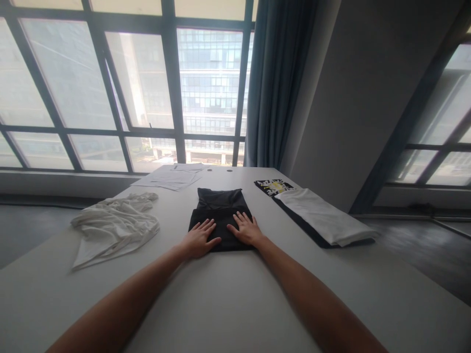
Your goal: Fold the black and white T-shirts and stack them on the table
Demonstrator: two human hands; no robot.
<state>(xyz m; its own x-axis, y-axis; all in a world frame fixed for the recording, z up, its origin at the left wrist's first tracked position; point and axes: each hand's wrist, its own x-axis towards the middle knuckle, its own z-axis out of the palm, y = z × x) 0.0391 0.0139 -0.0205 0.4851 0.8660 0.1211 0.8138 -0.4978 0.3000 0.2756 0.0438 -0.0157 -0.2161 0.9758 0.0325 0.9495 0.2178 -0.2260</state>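
A black garment (221,215) lies partly folded on the white table (221,299), its nearer part a wide doubled layer and its far part narrower. On the left side of the near layer rests my left hand (199,239), palm down with fingers spread. My right hand (246,229) lies flat on the right side of the same layer, its fingers spread too. Neither hand grips the cloth. The fabric under both palms is hidden.
A crumpled white garment (117,225) lies at the left. To the right, a folded white cloth (324,215) sits on dark cloth beside a black patterned piece (274,186). Papers (172,175) are at the table's far left, near the windows and a blue curtain (274,83).
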